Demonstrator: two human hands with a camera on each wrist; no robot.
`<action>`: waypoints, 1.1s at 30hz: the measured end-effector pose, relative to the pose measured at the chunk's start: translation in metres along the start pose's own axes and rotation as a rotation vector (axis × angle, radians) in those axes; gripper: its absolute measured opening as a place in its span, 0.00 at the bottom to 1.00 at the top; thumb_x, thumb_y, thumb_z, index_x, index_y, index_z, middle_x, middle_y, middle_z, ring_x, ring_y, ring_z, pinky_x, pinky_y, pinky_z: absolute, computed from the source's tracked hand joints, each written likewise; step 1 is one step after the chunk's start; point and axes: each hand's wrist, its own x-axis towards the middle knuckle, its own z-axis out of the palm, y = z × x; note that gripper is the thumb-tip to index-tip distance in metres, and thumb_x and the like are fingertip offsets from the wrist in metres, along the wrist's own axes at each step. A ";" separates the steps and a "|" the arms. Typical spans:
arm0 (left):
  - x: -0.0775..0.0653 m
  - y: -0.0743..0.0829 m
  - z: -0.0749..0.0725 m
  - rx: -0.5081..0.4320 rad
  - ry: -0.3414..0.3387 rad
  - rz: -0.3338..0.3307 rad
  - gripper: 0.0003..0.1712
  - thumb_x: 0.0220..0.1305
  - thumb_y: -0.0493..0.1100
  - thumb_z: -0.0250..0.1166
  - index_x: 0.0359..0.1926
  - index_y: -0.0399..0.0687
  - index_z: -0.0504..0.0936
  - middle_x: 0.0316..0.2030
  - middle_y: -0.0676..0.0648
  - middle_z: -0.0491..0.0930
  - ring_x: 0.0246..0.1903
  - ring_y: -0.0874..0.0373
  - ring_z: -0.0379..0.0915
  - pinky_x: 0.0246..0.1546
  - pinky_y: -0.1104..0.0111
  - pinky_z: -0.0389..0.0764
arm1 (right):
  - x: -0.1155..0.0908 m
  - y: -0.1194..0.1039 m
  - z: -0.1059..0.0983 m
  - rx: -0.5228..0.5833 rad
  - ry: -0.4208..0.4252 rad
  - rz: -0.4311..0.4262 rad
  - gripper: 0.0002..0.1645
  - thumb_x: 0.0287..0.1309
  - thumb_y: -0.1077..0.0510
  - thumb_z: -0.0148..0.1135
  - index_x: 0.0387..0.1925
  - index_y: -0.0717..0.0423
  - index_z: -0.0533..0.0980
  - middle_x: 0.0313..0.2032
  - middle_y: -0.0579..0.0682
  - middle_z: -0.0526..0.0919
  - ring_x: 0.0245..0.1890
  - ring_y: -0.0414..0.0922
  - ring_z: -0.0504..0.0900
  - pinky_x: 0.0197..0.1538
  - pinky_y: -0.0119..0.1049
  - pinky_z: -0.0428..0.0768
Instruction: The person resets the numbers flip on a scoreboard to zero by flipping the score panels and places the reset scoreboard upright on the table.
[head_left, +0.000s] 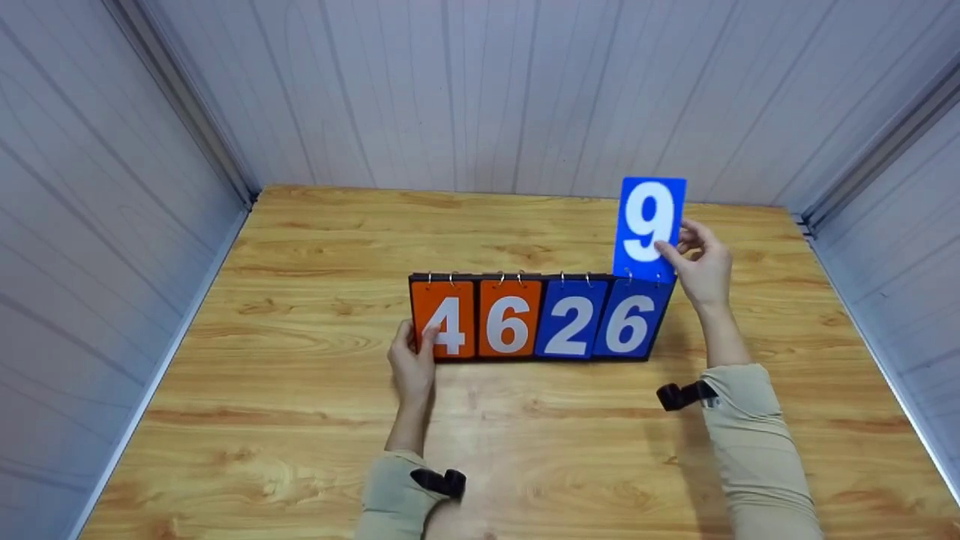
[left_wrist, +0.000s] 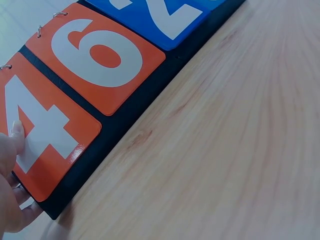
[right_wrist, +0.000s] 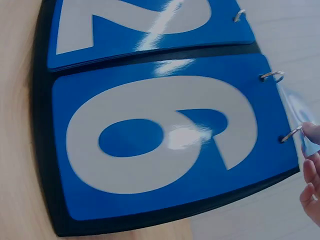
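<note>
A black flip scoreboard [head_left: 477, 319] leans upright on the wooden table, its number cards hung on metal rings. From left to right it reads orange 4 [head_left: 448, 326], orange 6 [head_left: 508, 326], blue 2 [head_left: 568, 326] and blue 6 [head_left: 628, 326]. My left hand [head_left: 412, 367] grips the board's left end, thumb over the 4 card and fingers behind. Above the top edge at the right, my right hand [head_left: 705, 270] pinches a raised blue 9 card [head_left: 649, 221] by its right side. That card's lower end stays on the rings [right_wrist: 272, 75].
Wood-grain table [head_left: 300, 420] extends around the board. Pale panelled walls [head_left: 390, 97] rise behind it and on both sides. Black wrist cameras [head_left: 450, 484] sit at the cuffs of beige sleeves [head_left: 757, 450].
</note>
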 end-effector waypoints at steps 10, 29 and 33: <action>-0.001 -0.001 0.000 -0.029 0.006 -0.002 0.11 0.56 0.40 0.62 0.34 0.35 0.75 0.29 0.43 0.77 0.29 0.55 0.72 0.28 0.68 0.74 | -0.007 0.039 0.003 0.007 -0.108 0.043 0.21 0.53 0.59 0.61 0.47 0.67 0.74 0.32 0.60 0.80 0.25 0.31 0.74 0.30 0.22 0.70; -0.001 0.001 0.000 -0.045 0.007 -0.001 0.09 0.56 0.39 0.62 0.33 0.36 0.75 0.27 0.44 0.76 0.26 0.57 0.70 0.25 0.71 0.72 | -0.090 0.035 0.005 0.239 0.240 0.114 0.16 0.47 0.71 0.62 0.39 0.74 0.72 0.37 0.63 0.76 0.33 0.42 0.76 0.35 0.26 0.73; 0.000 0.001 0.001 -0.042 0.005 0.011 0.09 0.56 0.38 0.61 0.34 0.34 0.75 0.27 0.43 0.76 0.26 0.56 0.70 0.25 0.70 0.72 | -0.102 0.036 0.013 0.255 0.208 0.188 0.19 0.46 0.71 0.62 0.42 0.75 0.70 0.38 0.65 0.75 0.35 0.48 0.75 0.36 0.26 0.73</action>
